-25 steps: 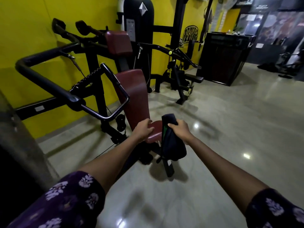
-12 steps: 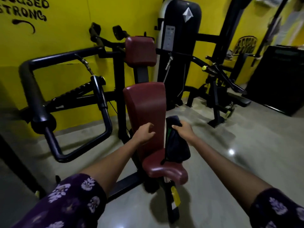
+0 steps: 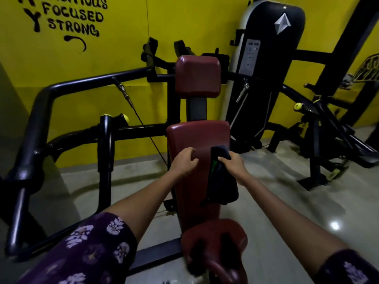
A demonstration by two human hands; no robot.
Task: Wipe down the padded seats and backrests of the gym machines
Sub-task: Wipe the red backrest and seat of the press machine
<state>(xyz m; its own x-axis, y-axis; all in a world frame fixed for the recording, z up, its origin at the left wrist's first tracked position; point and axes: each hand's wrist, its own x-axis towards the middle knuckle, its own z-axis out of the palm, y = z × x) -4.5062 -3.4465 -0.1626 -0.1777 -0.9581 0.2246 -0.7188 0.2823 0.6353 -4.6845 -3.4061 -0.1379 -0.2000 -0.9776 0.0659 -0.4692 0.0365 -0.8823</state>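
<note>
The dark cloth is gripped by the right hand, while the left hand, loosely curled and empty, is rested on the backrest; patches could be missed if the dangling cloth is not flattened.

Two bare forearms, uncovered from above the elbow down to the left hand and right hand. Short sleeves of dark purple fabric printed with pale lilac-white flowers: left sleeve large at 7 o'clock, right sleeve at 5 o'clock. No rings, watch or bracelets visible.
</note>
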